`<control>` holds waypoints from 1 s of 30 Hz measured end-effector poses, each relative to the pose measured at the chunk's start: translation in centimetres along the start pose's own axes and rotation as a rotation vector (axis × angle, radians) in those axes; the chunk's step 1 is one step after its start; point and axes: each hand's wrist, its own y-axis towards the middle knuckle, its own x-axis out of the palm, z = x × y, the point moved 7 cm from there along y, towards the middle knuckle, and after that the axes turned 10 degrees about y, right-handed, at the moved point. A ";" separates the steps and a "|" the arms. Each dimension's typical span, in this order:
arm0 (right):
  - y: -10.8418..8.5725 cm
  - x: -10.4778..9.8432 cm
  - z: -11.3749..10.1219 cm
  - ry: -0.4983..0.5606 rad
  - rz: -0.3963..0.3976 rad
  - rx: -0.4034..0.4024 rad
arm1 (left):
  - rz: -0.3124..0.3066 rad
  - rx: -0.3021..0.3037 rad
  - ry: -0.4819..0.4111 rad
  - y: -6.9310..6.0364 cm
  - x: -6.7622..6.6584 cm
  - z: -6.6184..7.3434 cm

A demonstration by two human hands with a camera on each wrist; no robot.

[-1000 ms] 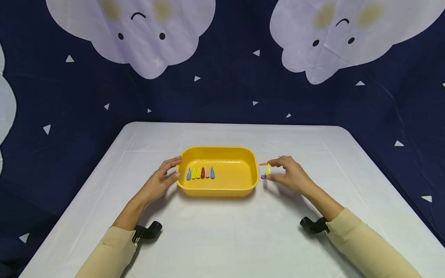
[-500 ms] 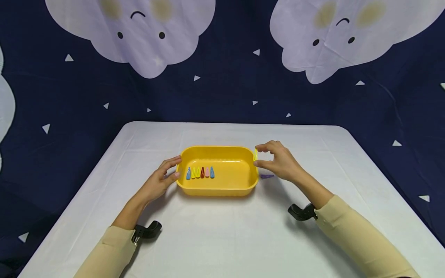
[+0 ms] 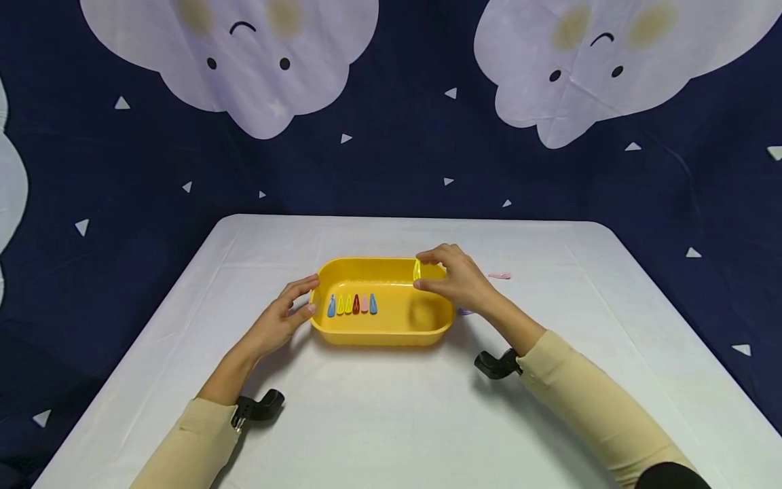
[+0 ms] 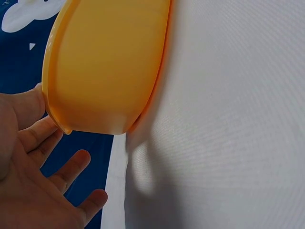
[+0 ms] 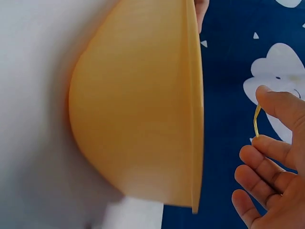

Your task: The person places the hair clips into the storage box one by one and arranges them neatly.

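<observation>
Head: one tray [image 3: 381,337], six clips [image 3: 356,304] inside

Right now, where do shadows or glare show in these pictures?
Head view: the tub glints faintly, and shadow falls inside it near the right hand; left wrist view: the table is shaded beside the tub; right wrist view likewise.

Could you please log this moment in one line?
left hand: holds yellow tray; right hand: pinches yellow clip above tray; inside: six clips
</observation>
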 end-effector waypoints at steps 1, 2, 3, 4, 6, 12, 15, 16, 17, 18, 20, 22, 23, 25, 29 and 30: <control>0.2 0.3 -0.1 0.002 -0.004 0.001 | 0.000 0.001 0.001 0.0 0.0 0.0; 0.3 0.6 -0.2 0.005 -0.008 0.002 | 0.000 0.002 0.001 0.0 0.0 0.0; 0.5 0.8 -0.2 0.014 -0.012 0.003 | 0.001 0.002 0.003 0.0 0.0 0.0; 0.6 1.1 -0.3 0.020 -0.018 0.008 | 0.001 0.002 0.005 0.0 0.0 0.0; 0.9 1.7 -0.4 0.020 -0.028 0.010 | 0.003 0.003 0.008 0.0 0.0 0.0; 1.8 3.2 -0.4 0.004 -0.061 0.037 | 0.006 0.011 0.010 0.0 0.0 0.0; 2.2 4.0 -0.4 -0.002 -0.080 0.045 | 0.004 0.009 0.013 0.0 0.0 -0.1; 2.3 4.3 -0.4 -0.001 -0.087 0.048 | 0.003 0.009 0.015 0.0 0.0 -0.1; 2.4 4.6 -0.4 -0.002 -0.095 0.051 | 0.003 0.009 0.016 0.0 0.0 -0.1; 2.5 4.8 -0.3 -0.004 -0.101 0.050 | 0.003 0.008 0.016 0.0 0.0 -0.1; 2.7 5.4 -0.3 -0.004 -0.117 0.049 | 0.002 0.007 0.016 0.0 0.0 0.0; 2.9 6.0 -0.2 -0.005 -0.131 0.047 | 0.002 0.006 0.015 0.0 0.0 0.0; 3.0 6.2 -0.2 -0.007 -0.138 0.046 | 0.002 0.005 0.015 0.0 0.0 0.0; 3.2 6.7 0.0 -0.011 -0.150 0.050 | 0.003 0.006 0.016 0.0 -0.1 0.0; 3.4 7.4 0.1 -0.034 -0.166 0.039 | 0.003 0.011 0.015 0.0 0.0 0.0; 3.5 7.6 0.1 -0.034 -0.169 0.035 | 0.004 0.013 0.013 0.0 0.0 0.0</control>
